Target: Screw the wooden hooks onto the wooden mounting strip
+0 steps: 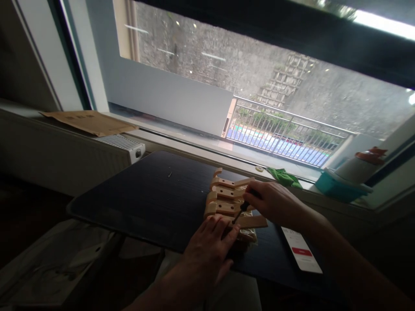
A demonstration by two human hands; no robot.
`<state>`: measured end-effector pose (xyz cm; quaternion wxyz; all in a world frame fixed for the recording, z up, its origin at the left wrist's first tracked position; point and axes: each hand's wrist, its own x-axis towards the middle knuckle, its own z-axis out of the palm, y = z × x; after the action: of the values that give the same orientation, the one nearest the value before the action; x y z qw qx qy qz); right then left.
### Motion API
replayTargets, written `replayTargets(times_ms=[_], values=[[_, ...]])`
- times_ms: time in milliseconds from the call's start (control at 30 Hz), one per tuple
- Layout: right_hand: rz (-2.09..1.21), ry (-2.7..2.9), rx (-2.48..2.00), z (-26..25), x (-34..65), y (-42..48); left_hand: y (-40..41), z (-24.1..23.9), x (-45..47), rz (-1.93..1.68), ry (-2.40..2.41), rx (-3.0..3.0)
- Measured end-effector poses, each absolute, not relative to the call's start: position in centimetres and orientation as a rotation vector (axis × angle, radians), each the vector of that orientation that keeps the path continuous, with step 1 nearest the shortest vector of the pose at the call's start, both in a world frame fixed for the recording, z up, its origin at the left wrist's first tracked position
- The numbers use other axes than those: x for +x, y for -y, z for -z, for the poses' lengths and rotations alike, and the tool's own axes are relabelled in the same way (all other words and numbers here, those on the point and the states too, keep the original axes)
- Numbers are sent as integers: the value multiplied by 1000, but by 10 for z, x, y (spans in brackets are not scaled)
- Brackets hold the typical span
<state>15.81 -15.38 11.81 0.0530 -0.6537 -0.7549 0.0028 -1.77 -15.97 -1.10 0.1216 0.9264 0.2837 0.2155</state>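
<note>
Several odds & ends sit round the dark worktop (145,194): small screw or nail (170,174) lying loose L of centre, phone (301,252) w/ lit screen nr the R edge, beneath the R forearm. Windowsill behind has a tape roll (259,168), then a crumpled green cloth (283,177) just beside it. Far L, brown envelope (92,122) lies flat, partly over the top of a white radiator (106,160). Railing (292,129) outside, beyond the glass.

Containers: teal tub (339,186) at the sill's R end, w/ a pale bottle (356,166), orange on top; can't tell if bottle's in tub or just behind. Envelope's contents, if any, hidden. Clear plastic wrap (249,236) shows under & beside the wooden hooks (223,194), which lie side by side in a row on the worktop, R of centre, nr the window side, dark holes showing in several.

R hand (267,198): fingers closed round the screwdriver (244,207) handle, shaft slanting down to the nearest hook; exact contact at tip too small to tell. That hand blocks the R ends of some hooks. L hand (210,246): fingers bent, slightly apart, on top of the nearest hook, forefinger right by the screwdriver tip; covers part of that hook, so can't tell if it's gripped or just pressed.
</note>
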Motion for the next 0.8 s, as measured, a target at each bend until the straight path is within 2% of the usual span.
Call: replayTargets(times_ms=[200, 533, 800], values=[[80, 2299, -2075, -126, 152, 159, 159, 10, -19, -680, -818, 2703], [-20, 2445, -1860, -132, 154, 160, 159, 9, -17, -622, -835, 2711], [125, 2200, -2101, -120, 145, 159, 160, 9, -19, -661, -812, 2700]])
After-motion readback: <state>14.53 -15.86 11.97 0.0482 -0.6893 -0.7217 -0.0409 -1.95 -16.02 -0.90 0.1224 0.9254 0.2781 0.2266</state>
